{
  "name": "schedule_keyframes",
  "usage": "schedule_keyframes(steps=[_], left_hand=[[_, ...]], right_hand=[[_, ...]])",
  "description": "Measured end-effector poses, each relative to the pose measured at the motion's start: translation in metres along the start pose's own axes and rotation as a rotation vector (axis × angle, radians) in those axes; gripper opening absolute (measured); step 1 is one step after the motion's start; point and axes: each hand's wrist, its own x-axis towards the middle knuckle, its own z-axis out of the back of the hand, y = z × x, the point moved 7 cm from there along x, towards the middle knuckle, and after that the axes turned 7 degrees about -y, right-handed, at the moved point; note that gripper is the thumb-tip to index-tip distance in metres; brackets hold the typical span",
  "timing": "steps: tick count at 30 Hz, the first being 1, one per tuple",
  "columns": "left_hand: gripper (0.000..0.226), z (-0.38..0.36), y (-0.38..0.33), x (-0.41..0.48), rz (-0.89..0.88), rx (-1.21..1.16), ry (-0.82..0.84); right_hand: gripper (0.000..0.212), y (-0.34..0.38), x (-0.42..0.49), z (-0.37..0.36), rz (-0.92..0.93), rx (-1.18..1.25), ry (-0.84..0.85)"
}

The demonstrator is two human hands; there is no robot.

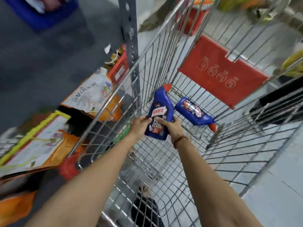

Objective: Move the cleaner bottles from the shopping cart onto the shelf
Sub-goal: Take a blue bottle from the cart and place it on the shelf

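A blue cleaner bottle with a red cap is held inside the wire shopping cart, cap pointing away from me. My left hand grips its lower left edge and my right hand grips its lower right side. A second blue cleaner bottle lies on its side on the cart floor just to the right, red cap toward the near right. The shelf is a dark grey surface to the left of the cart.
A grey slotted shelf post stands against the cart's left wall. White and orange bags and a red basket sit below the shelf. The cart's red seat flap hangs at the far end.
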Motion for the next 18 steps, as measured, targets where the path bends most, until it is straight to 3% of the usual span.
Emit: schedule_keyframes(steps=[3,8,14,18], left_hand=[[0.019,0.013,-0.039,-0.036,-0.011,-0.111,0.035],[0.006,0.052,-0.122,-0.119,-0.192,-0.235,0.059],[0.028,0.145,-0.17,-0.212,-0.476,-0.28,-0.111],[0.026,0.221,-0.18,-0.277,-0.592,-0.331,-0.284]], right_hand=[[0.055,0.024,-0.053,0.003,0.073,0.045,0.056],[0.053,0.085,-0.157,0.001,0.262,-0.004,0.133],[0.048,0.139,-0.272,-0.037,0.574,-0.082,0.245],[0.056,0.165,-0.342,-0.092,0.756,-0.153,0.423]])
